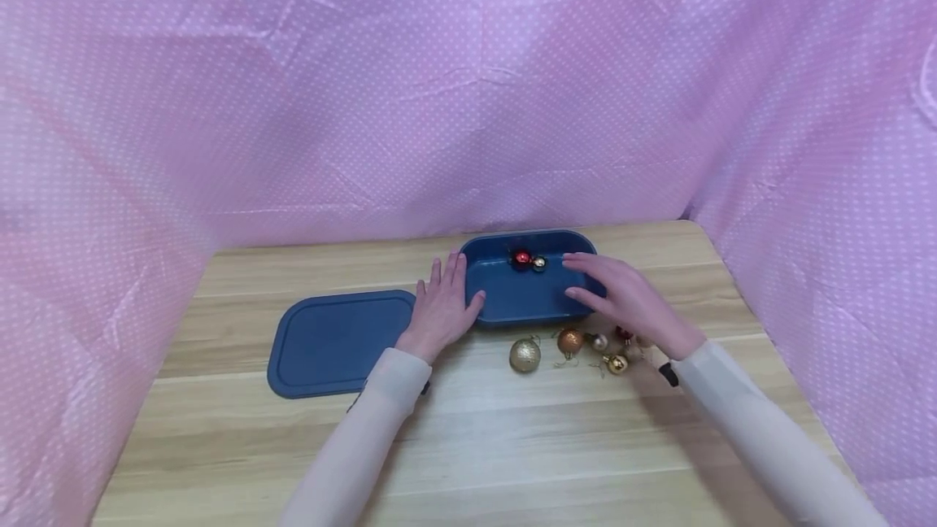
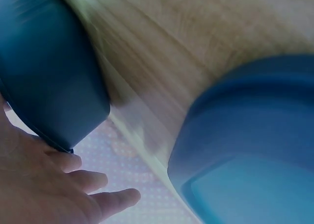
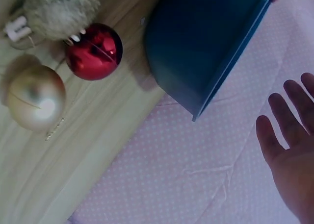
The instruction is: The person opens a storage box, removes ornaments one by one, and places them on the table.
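A blue rectangular box point(image 1: 512, 291) with rounded corners stands near the table's back edge, a red bauble point(image 1: 521, 259) and a small gold bauble point(image 1: 539, 263) inside it. My left hand point(image 1: 442, 309) rests against the box's left rim, its fingers extended. Over the right end of the box is my right hand point(image 1: 622, 291), fingers spread and nothing held. Just in front of the box lie a large glittery gold bauble point(image 1: 525, 355), a copper bauble point(image 1: 570, 341) and several smaller ones. In the right wrist view, a red bauble point(image 3: 94, 52) and a pale gold bauble point(image 3: 37, 97) lie beside the box point(image 3: 191, 42).
To the left of the box, a flat blue lid point(image 1: 340, 344) lies on the wooden table point(image 1: 505, 454). Pink dotted cloth point(image 1: 439, 104) hangs behind the table and along both sides. My right forearm passes beside the cluster of small baubles.
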A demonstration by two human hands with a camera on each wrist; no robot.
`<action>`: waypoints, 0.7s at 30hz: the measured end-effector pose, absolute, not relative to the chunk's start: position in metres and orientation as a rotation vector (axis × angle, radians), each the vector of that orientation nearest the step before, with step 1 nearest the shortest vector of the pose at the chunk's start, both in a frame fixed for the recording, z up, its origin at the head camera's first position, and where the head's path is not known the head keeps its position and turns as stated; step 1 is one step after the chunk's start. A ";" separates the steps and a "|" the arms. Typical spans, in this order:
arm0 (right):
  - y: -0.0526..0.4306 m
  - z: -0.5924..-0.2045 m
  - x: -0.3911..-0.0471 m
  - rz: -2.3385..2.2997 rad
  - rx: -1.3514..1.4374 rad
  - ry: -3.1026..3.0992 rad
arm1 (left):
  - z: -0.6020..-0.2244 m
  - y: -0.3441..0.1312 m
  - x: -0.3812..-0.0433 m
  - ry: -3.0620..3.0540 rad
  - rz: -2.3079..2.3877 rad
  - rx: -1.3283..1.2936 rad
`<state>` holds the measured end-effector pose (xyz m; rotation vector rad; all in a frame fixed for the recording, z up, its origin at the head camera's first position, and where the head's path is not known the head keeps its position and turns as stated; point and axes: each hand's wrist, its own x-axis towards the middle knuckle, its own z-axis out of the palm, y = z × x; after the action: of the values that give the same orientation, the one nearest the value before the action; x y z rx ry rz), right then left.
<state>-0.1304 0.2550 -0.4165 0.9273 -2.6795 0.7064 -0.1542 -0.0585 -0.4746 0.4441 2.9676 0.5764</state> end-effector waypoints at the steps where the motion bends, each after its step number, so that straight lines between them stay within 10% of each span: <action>1: 0.254 -0.417 -0.134 0.716 0.936 -2.696 | -0.474 -0.058 -0.154 2.968 0.573 0.447; 21: 0.245 -0.424 -0.184 1.020 0.760 -2.946 | -0.471 -0.055 -0.154 2.966 0.513 0.419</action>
<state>-0.1839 0.2452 -0.4239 0.7600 -2.9459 1.0203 -0.1542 -0.0551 -0.4713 0.4189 2.9656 0.5133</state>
